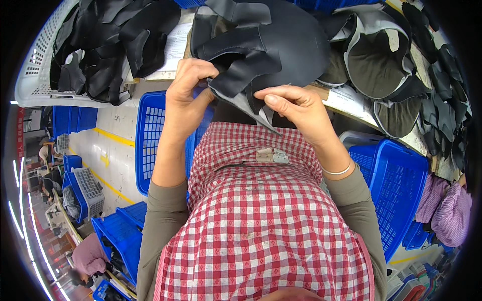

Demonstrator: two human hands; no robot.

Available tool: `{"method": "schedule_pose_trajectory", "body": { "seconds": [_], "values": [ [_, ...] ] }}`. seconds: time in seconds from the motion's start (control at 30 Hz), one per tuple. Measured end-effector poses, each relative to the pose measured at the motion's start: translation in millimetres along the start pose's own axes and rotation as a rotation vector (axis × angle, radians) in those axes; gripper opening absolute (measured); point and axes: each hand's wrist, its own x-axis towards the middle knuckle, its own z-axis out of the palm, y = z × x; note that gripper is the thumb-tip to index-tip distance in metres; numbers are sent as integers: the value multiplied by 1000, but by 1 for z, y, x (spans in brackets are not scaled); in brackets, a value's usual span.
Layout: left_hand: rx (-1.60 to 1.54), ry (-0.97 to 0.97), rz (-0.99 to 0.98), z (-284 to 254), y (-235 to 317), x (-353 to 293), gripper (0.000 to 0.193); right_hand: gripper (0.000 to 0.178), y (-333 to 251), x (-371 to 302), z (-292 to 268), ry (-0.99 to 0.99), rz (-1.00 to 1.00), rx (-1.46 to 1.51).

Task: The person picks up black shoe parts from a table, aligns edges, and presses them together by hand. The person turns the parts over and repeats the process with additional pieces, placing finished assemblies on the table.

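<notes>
My left hand and my right hand both grip the lower edge of a black shoe upper with a grey lining, held up in front of my chest over the workbench edge. The left fingers pinch a folded flap of it. The right thumb and fingers pinch its pointed grey edge. I wear a red-and-white checked apron and a thin bracelet on the right wrist.
A white basket of black pieces sits upper left. More black-and-grey uppers pile on the bench at the right. Blue crates stand at left and right. Other people are nearby.
</notes>
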Motion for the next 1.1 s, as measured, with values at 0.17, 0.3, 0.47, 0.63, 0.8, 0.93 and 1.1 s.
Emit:
{"method": "schedule_pose_trajectory", "body": {
  "seconds": [0.17,0.3,0.47,0.63,0.8,0.93,1.1],
  "values": [
    [-53,-3,-90,5,4,-3,38,24,5,5,4,253,-809,-808],
    [81,-130,9,4,9,3,39,27,-4,24,8,269,-1011,-952],
    [-116,-127,-121,-3,21,8,39,24,-17,46,7,178,-1126,-937],
    [-38,-49,-265,-4,25,3,47,14,-5,64,28,130,-1036,-744],
    [331,-117,-97,1,13,-2,35,8,-4,93,10,329,-771,-583],
    [-270,-75,-228,-14,4,-8,50,18,14,101,-76,504,-116,310],
    [161,-195,49,-19,-8,12,50,20,69,68,-109,290,0,640]
  ]
}}
